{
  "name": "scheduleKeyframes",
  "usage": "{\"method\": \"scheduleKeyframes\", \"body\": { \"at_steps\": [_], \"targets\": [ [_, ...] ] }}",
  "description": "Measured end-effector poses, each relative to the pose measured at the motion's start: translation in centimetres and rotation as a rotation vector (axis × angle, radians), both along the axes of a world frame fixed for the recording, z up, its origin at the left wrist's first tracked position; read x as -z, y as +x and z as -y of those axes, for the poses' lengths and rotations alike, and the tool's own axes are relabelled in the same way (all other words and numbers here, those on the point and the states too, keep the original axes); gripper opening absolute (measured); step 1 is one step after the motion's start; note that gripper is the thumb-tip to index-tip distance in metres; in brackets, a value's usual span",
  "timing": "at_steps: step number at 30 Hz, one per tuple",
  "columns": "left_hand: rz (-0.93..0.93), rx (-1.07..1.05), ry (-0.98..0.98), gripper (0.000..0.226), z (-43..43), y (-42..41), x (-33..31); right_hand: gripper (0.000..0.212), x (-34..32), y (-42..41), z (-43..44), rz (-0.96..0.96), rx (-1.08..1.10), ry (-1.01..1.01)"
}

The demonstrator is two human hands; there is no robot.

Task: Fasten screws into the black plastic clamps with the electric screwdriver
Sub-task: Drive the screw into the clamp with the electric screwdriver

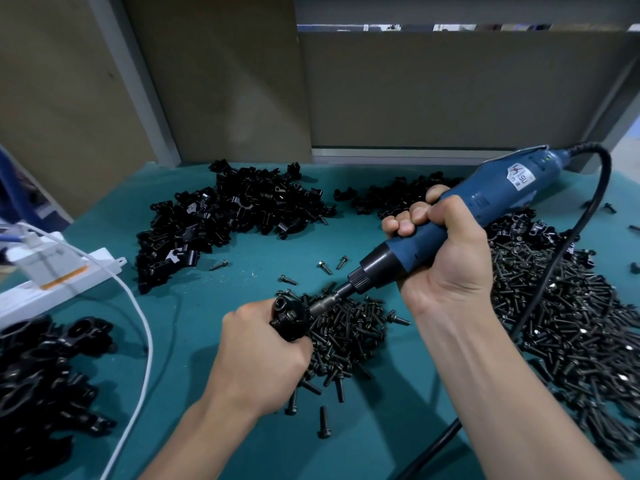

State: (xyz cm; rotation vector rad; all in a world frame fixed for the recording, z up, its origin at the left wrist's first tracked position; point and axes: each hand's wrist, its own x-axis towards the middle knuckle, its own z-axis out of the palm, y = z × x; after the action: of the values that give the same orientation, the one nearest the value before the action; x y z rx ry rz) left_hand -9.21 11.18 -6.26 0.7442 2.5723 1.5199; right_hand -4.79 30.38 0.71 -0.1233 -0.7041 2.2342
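My left hand (258,355) grips a black plastic clamp (290,317) just above a small heap of black screws (349,332). My right hand (441,251) holds the blue electric screwdriver (485,206) tilted down to the left. Its bit (325,303) touches the clamp's right side. Whatever sits at the bit's tip is hidden against the clamp.
A heap of loose black clamps (225,213) lies at the back of the teal mat (194,317). More clamps (45,382) are piled at the front left. A large spread of screws (571,313) covers the right. A white cable (138,334) and power strip (52,282) lie left. The tool's black cord (554,265) curves right.
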Motion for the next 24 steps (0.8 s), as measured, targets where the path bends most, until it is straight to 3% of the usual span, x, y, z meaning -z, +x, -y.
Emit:
{"method": "scheduleKeyframes", "body": {
  "at_steps": [11,18,24],
  "targets": [
    [0.001,0.007,-0.009,0.019,0.05,-0.10,0.07,0.023,0.11,-0.06,0.11,-0.012,-0.002,-0.006],
    [0.010,-0.015,-0.022,0.036,-0.05,-0.08,0.19,0.022,0.21,-0.09,0.07,-0.012,0.003,-0.012],
    [0.006,-0.010,-0.027,0.029,-0.03,-0.02,0.07,0.025,0.18,-0.11,0.20,-0.005,0.011,-0.014]
  ]
}}
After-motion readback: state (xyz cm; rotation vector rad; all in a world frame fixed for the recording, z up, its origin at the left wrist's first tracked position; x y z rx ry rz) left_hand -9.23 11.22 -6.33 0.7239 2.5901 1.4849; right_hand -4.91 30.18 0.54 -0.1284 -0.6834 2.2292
